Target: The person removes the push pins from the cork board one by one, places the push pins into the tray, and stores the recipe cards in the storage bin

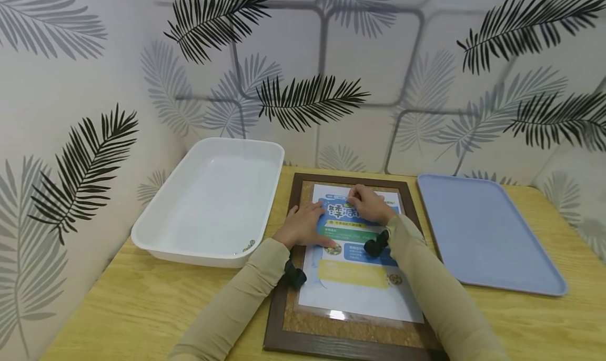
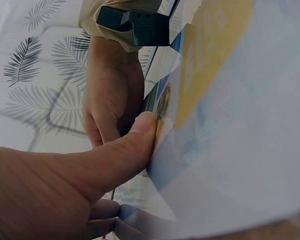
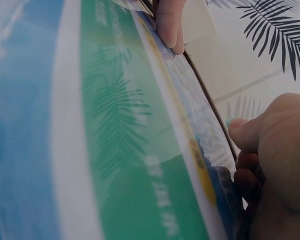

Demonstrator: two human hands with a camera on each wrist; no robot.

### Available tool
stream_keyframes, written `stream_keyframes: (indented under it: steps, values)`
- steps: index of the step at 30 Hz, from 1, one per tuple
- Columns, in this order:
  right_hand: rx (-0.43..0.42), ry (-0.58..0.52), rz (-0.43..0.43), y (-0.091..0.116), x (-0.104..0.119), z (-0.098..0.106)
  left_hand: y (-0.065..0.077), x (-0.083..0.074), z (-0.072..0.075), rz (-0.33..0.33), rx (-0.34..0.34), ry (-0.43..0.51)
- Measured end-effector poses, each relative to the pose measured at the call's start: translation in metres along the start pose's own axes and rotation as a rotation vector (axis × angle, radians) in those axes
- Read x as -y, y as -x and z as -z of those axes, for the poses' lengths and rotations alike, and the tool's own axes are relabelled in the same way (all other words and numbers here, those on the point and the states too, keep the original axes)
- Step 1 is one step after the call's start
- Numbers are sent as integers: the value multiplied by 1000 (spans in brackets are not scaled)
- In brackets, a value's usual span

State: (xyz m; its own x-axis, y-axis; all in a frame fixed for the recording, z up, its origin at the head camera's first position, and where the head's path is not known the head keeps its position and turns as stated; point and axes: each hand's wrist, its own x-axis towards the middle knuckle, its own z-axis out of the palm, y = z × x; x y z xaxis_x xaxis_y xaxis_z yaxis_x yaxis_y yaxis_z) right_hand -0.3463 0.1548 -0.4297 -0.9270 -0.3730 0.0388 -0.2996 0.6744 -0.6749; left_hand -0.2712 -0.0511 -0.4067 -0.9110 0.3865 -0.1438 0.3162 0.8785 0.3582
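In the head view, the printed poster [image 1: 360, 251] lies flat within the dark-framed cork board [image 1: 351, 349] on the table [image 1: 142, 298] before me, between a white basin [image 1: 215, 192] on my left and a pale blue tray [image 1: 490, 229] on my right. Its long axis runs from near me toward the patterned wall [image 1: 364, 61], leaning slightly left at the far end, as the frame does; the big headline [image 1: 339, 212] sits at that far end. The sheet is white and glossy, with a blue banner, a thin yellow strip, a green band, a blue box, a wide yellow block and small round pictures; a bright glare spot shows near its lower edge. My left hand [image 1: 305, 227] lies over its left edge, fingers loosely extended and gripping nothing, while my right hand [image 1: 371, 206] is at the headline, fingers curled in. From my left wrist, my thumb's tip rests at a round picture, and the yellow block slants away up the sheet; my right hand hangs beyond with bent fingers. From my right wrist, blue, white and green stripes run lengthwise across the view, the green mirroring a dark frond. My right thumb and curled fingers pinch a small teal thing [image 3: 228, 121], too small to name; my left fingers touch the sheet near its edge.
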Motion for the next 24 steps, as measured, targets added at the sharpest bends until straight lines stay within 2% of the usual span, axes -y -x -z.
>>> stream_keyframes:
  steps: [10,18,24]
  values:
    - [-2,38,-23,-2,1,1,1,0,2,-10,-6,16]
    - [-21,67,6,-1,1,6,-1,-2,4,-1,-5,31]
    - [-25,83,18,1,-1,0,4,-4,3,12,-10,38]
